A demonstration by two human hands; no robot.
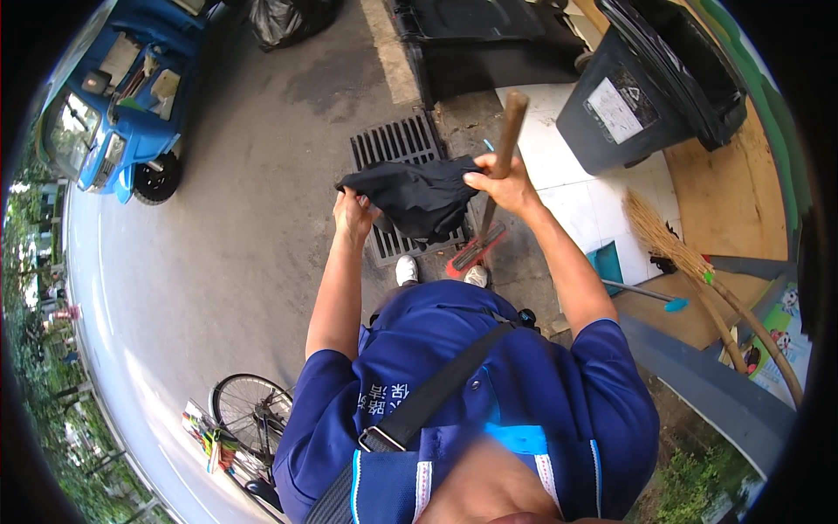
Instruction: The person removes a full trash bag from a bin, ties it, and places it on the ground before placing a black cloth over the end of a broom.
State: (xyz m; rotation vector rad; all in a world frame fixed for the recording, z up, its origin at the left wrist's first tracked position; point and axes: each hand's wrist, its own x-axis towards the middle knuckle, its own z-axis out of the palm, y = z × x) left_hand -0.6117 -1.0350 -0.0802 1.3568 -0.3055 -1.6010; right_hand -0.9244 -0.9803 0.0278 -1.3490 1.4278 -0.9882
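Observation:
A black cloth item (416, 196) is stretched between my hands above the drain grate; whether it is a garment or a bag I cannot tell. My left hand (354, 211) pinches its left corner. On the other side, my right hand (504, 183) grips the cloth's right end between thumb and finger. The same hand also has the wooden handle of a broom (509, 134) in it, standing nearly upright. The broom's red-bristled head (476, 250) is down near my shoes. Below the cloth lies a slotted metal drain grate (396, 141), partly covered.
At the right stands a dark wheeled bin (645, 92) with its lid back. A straw broom (668, 229) and a teal dustpan (605, 265) are below it. Another black bin (478, 46) is ahead. A blue three-wheeled vehicle (124, 141) and a bicycle (252, 409) stand left.

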